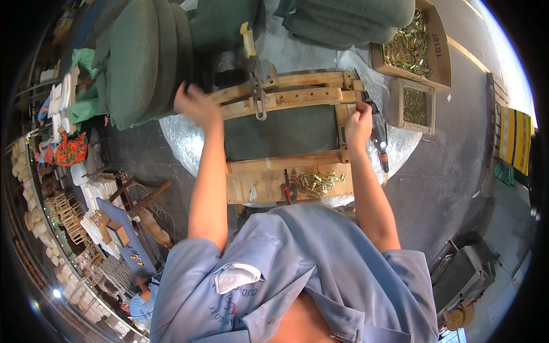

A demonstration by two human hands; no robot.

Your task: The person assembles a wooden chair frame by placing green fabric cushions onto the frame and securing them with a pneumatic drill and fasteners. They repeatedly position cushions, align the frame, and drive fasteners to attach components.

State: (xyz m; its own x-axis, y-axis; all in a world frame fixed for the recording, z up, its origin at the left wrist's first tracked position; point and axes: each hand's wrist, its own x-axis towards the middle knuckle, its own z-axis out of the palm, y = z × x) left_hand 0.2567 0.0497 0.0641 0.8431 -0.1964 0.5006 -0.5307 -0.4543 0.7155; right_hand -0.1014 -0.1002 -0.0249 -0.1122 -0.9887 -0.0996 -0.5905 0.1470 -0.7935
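Wooden seat frame with dark green webbing panel, lying flat on a round foil-wrapped worktable. Left hand: fingers closed over the frame's left end. Right hand: clamped on the frame's right rail, beside a power tool. Clamp hangs over the top rail. Brass fasteners heaped on the near plank.

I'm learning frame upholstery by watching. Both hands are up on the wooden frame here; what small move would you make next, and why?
Probably steady the wooden frame with the left hand and press the stapler against the right rail. The right hand already grips the frame's right corner beside that tool, and the dark fabric lies stretched between the rails. The left hand looks blurred, so it may not have settled.
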